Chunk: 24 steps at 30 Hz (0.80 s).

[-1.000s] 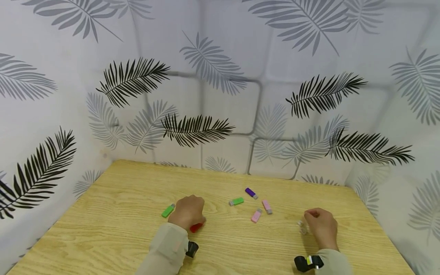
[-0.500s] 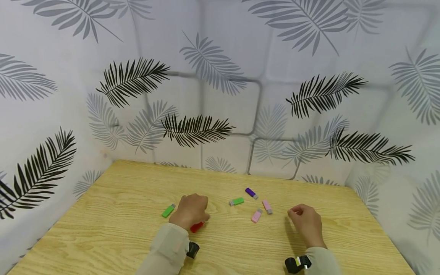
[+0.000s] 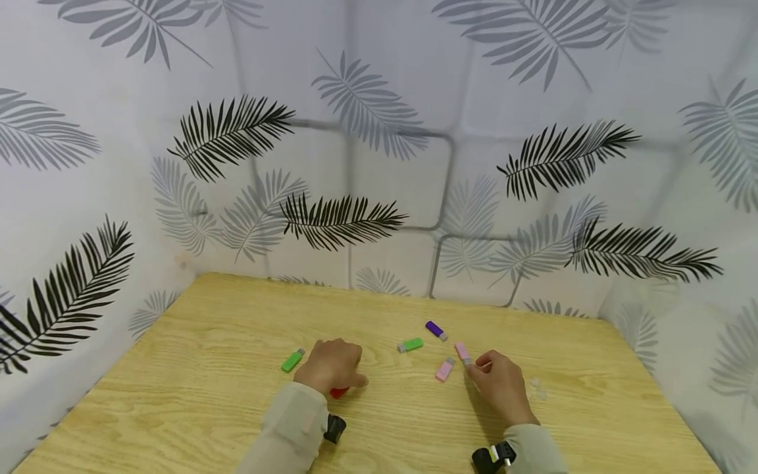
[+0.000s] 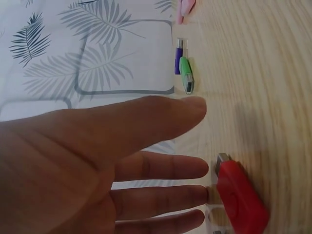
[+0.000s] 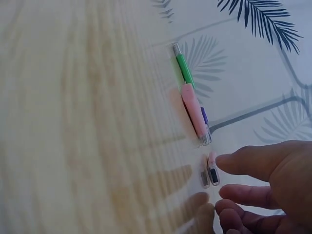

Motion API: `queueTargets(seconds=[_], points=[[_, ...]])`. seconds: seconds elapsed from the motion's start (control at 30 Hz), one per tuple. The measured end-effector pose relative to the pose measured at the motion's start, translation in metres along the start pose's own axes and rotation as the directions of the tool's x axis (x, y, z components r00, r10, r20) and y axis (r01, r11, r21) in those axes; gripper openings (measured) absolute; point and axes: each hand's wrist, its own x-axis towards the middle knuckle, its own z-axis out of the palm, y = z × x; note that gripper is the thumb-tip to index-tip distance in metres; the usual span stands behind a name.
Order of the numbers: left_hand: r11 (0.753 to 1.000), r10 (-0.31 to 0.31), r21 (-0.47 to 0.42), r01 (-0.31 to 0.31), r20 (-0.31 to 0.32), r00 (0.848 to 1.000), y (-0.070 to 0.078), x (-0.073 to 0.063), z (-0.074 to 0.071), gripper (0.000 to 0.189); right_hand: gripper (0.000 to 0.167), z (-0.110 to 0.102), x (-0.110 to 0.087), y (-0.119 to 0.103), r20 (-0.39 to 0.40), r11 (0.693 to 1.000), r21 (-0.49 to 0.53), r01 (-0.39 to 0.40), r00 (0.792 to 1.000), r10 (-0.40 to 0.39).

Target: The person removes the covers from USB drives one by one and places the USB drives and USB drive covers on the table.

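Observation:
My left hand (image 3: 331,368) hovers low over the table with its fingers straight and nothing in them. A red USB flash drive (image 4: 240,197) lies just beyond its fingertips, partly hidden under the hand in the head view. My right hand (image 3: 499,387) reaches to a pink USB flash drive (image 3: 462,352), thumb and fingers parted close to its metal plug. In the right wrist view this drive (image 5: 212,169) shows by the thumb tip, not gripped. Another pink USB flash drive (image 3: 445,370) lies just left of it.
A purple USB flash drive (image 3: 435,330) and a green one (image 3: 410,345) lie farther back on the wooden table (image 3: 225,408). Another green drive (image 3: 293,361) is left of my left hand. Small clear pieces (image 3: 537,388) lie right of my right hand. A leaf-patterned cloth (image 3: 391,257) stands behind.
My right hand has moved left from the clear pieces to the pink flash drive, leaving those pieces in sight at its right. My left hand has shifted slightly right, its thumb extending outward.

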Motion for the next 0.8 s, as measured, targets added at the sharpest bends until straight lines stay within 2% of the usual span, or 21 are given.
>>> queueTargets(seconds=[0.13,0.4,0.57,0.8], points=[[1.000,-0.002,-0.006,0.002,0.023,1.000,-0.001,-0.001,-0.002,0.025,0.023,0.001,0.000,-0.004,0.011,1.000,-0.003,0.006,1.000,-0.006],[1.000,0.012,-0.012,-0.012,0.041,0.999,0.002,0.000,-0.001,0.030,0.025,0.001,0.000,-0.005,0.006,0.998,0.013,-0.068,0.998,0.068],[1.000,0.020,0.008,-0.021,0.036,0.999,0.005,0.000,-0.002,0.032,0.028,0.000,0.003,-0.005,0.039,0.990,0.004,-0.140,0.989,0.140],[1.000,0.020,0.013,-0.020,0.004,1.000,0.004,-0.001,-0.004,0.031,0.029,-0.002,0.013,-0.009,0.099,0.985,0.010,-0.174,0.980,0.172]])
